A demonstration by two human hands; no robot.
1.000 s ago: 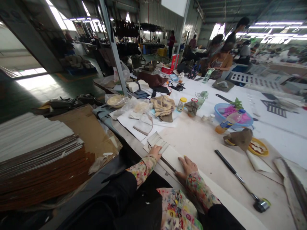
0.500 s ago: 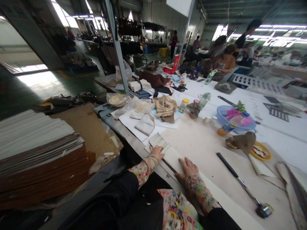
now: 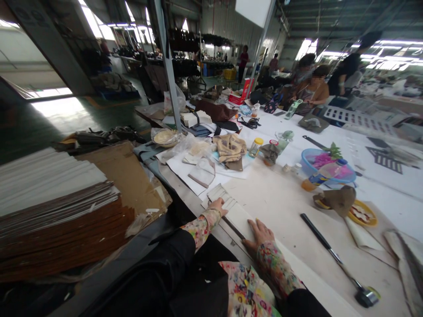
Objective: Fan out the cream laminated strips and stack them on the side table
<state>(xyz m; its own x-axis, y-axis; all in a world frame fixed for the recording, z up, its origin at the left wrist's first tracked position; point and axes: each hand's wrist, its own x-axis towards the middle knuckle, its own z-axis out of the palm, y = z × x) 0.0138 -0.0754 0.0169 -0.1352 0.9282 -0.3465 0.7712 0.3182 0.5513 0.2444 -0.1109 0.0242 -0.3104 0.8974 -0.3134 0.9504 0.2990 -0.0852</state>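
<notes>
A: What comes first, from the left?

B: A tall pile of pale sheets (image 3: 49,180), then the person's left hand (image 3: 217,206), fingers bent over the stepped end of some pale layered strips (image 3: 240,214). I cannot tell whether it pinches them.

A: Where do the strips lie?

B: Along the near edge of the table (image 3: 277,189), reaching under the right hand (image 3: 260,231), which is spread on top, not closed around anything.

A: How might they handle?

B: Probably light and bendy, the layers apt to slide; best held across both long edges. Farther right, a hammer (image 3: 337,259) lies well apart from both hands.
</notes>
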